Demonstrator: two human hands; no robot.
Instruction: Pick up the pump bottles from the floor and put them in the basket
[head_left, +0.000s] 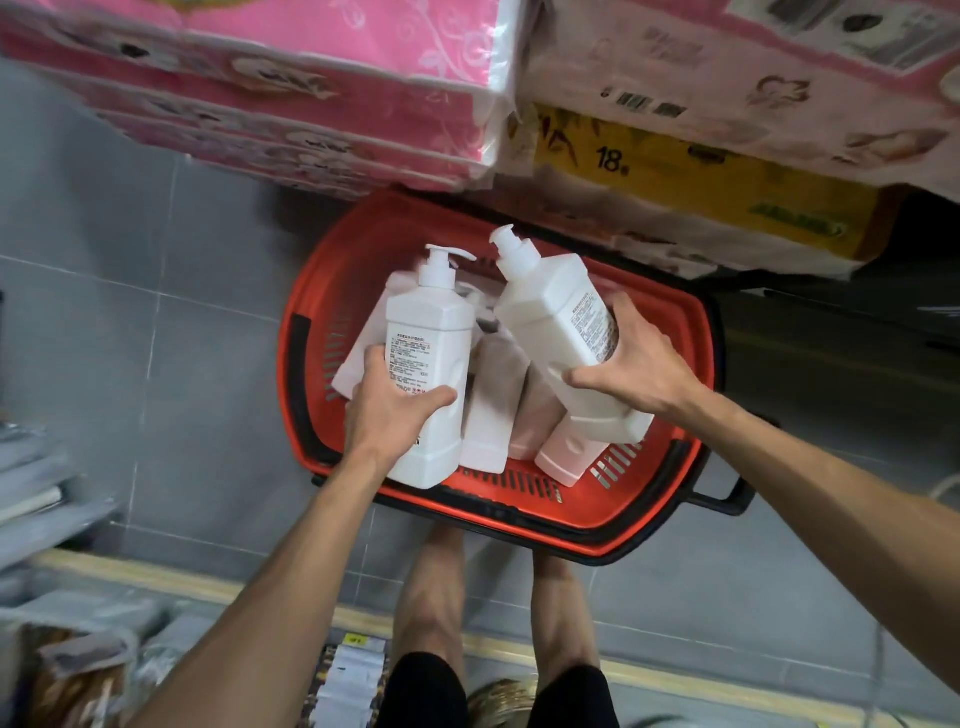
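A red plastic basket (670, 322) with a black rim stands on the grey tiled floor in front of my legs. My left hand (387, 410) grips a white pump bottle (431, 332) around its lower body, held over the basket's left half with the pump pointing away from me. My right hand (636, 364) grips a second white pump bottle (556, 306), tilted with its pump up and to the left, over the basket's right half. Several more white and pale pink pump bottles (493, 410) lie inside the basket beneath them.
Pink packs of tissue paper (291, 93) and a yellow pack (675, 182) are stacked just beyond the basket. A black basket handle (724, 501) sticks out at the right. Blurred goods (47, 483) sit at the left edge, and packaged items (353, 675) lie near my feet.
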